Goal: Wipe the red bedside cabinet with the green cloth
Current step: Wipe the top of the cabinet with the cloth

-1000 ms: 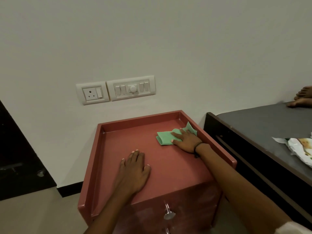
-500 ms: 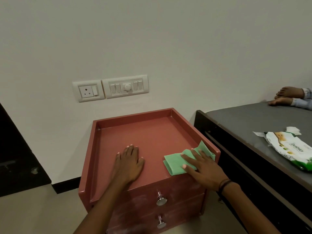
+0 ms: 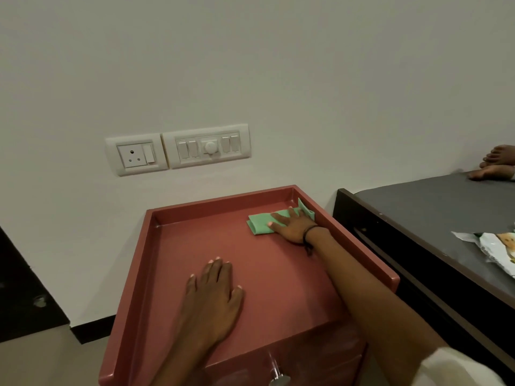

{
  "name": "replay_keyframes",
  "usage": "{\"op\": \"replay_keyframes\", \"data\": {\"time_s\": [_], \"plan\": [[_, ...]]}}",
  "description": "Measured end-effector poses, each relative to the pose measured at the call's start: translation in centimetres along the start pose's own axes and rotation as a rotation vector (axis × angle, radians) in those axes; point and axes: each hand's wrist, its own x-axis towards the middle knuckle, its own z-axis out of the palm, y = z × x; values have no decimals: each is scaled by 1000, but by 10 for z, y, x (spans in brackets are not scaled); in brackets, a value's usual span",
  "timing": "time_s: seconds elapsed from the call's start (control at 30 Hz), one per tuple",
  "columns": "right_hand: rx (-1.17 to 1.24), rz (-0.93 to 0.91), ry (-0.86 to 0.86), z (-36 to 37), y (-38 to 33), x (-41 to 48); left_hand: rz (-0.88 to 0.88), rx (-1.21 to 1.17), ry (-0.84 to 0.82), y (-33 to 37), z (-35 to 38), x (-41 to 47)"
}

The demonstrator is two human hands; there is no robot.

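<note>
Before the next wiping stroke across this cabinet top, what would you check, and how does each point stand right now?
1. Green cloth under the right hand: ok, the palm presses it flat.
2. Cloth on the red bedside cabinet top: ok, it lies in the far right corner, one tip riding up the right rim.
3. Left hand steadying the cabinet: ok, it lies flat near the front, though it covers a patch that needs wiping.
4. Top free of clutter: ok, only the hands and cloth are on it.
5. Surface already clean: cannot tell, no dust shows.
</note>
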Motion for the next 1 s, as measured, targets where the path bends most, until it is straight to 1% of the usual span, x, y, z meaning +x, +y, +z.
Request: {"op": "replay_keyframes", "data": {"time_s": [0.17, 0.37, 0.5, 0.67, 0.87, 1.0], "plan": [[-44, 50, -25, -16, -21, 40, 2, -2, -3, 0, 1, 1], [-41, 50, 23, -8, -27, 24, 2, -37, 3, 0, -1, 1], [-54, -8, 47, 11, -29, -23, 4, -55, -7, 3, -4, -1], [-65, -77, 65, 29, -16, -115, 12, -68, -1, 3, -8, -3], [-44, -96, 130, 58, -7, -218, 28, -60, -16, 4, -12, -17], [-42, -93, 131, 61, -8, -243, 59, -53, -36, 2, -13, -34]]}}
